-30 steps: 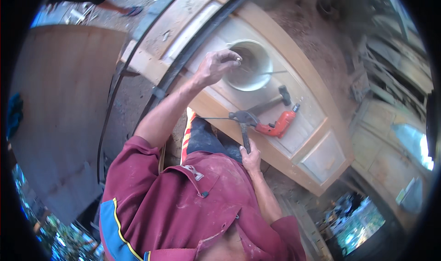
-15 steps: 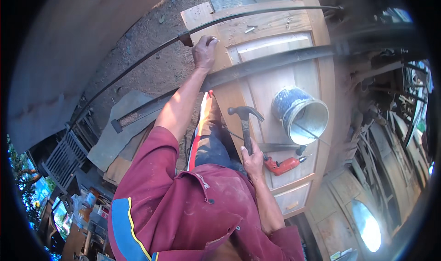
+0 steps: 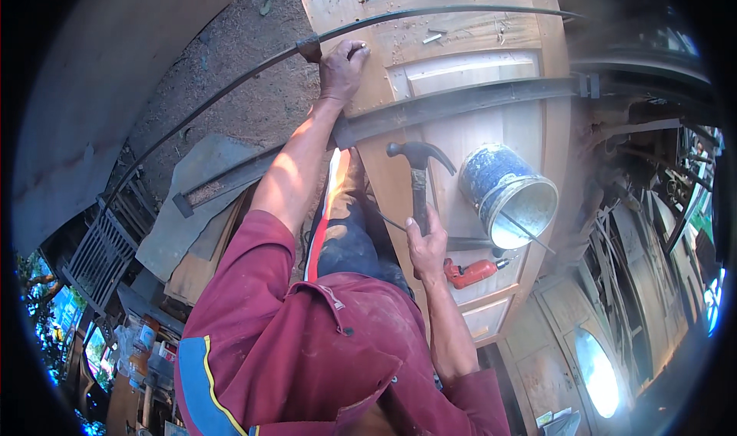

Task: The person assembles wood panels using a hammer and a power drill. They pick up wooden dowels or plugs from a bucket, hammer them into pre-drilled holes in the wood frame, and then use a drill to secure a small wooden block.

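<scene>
My right hand (image 3: 427, 246) grips a claw hammer (image 3: 418, 176) by its handle, the head raised above the panelled wooden door (image 3: 554, 121) and left of the bucket. My left hand (image 3: 342, 73) is pinched closed at the door's left edge, beside the dark jaw (image 3: 309, 49) of a long metal bar clamp (image 3: 453, 9). A small pale bit shows at its fingertips, too small to name. A second, wider metal bar (image 3: 468, 100) crosses the door just nearer to me than that hand.
A paint-stained bucket (image 3: 494, 167) with a thin rod in it rests on the door. Next to it lies a red power drill (image 3: 472, 273). Small wood sticks (image 3: 434, 37) lie near the far end. Boards (image 3: 641, 282) lean on the right; a metal grille (image 3: 101, 255) stands left.
My right hand has lifted the hammer forward, toward the far end of the door. My left hand stays pinched beside the clamp jaw, slightly farther forward. The whole view has shifted a little.
</scene>
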Demonstrator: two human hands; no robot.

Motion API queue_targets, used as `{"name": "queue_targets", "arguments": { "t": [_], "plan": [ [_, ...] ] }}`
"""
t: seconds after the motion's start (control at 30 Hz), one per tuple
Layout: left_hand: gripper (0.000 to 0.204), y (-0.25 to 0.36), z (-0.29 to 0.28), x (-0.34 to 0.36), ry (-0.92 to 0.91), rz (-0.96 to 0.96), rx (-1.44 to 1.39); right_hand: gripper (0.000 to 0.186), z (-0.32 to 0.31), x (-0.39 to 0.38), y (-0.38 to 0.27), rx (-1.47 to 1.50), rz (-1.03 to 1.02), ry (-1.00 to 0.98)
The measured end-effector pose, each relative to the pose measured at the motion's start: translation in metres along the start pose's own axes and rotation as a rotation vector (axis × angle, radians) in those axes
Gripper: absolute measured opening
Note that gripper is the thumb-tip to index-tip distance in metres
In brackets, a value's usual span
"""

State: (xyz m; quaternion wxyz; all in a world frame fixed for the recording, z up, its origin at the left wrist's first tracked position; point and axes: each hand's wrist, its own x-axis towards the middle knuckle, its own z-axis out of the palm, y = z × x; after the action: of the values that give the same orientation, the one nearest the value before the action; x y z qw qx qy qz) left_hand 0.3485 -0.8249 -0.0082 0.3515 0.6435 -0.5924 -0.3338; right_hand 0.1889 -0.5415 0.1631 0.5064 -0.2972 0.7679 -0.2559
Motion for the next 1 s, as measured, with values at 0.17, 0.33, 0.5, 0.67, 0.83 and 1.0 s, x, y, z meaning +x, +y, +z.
{"name": "queue_targets", "arguments": {
  "t": [0.17,0.33,0.5,0.67,0.83,1.0],
  "plan": [
    [0.020,0.000,0.002,0.000,-0.009,0.031,0.005,0.045,0.004,0.011,-0.006,0.018,-0.049,0.043],
    [0.018,-0.002,0.007,0.000,0.003,0.041,0.029,0.043,0.006,0.019,-0.015,-0.058,-0.128,0.073],
    [0.013,-0.008,0.006,-0.003,0.034,0.289,0.068,0.040,0.008,0.031,-0.023,-0.106,-0.198,0.070],
    [0.012,-0.012,0.007,-0.003,0.067,0.365,0.007,0.038,0.016,0.067,-0.035,-0.225,-0.363,0.118],
    [0.010,-0.012,0.007,-0.004,0.069,0.378,0.069,0.044,0.034,0.120,-0.060,-0.414,-0.755,0.298],
    [0.009,-0.013,0.007,-0.003,0.058,0.372,0.086,0.047,0.046,0.154,-0.056,-0.560,-0.698,0.214]
  ]
}}
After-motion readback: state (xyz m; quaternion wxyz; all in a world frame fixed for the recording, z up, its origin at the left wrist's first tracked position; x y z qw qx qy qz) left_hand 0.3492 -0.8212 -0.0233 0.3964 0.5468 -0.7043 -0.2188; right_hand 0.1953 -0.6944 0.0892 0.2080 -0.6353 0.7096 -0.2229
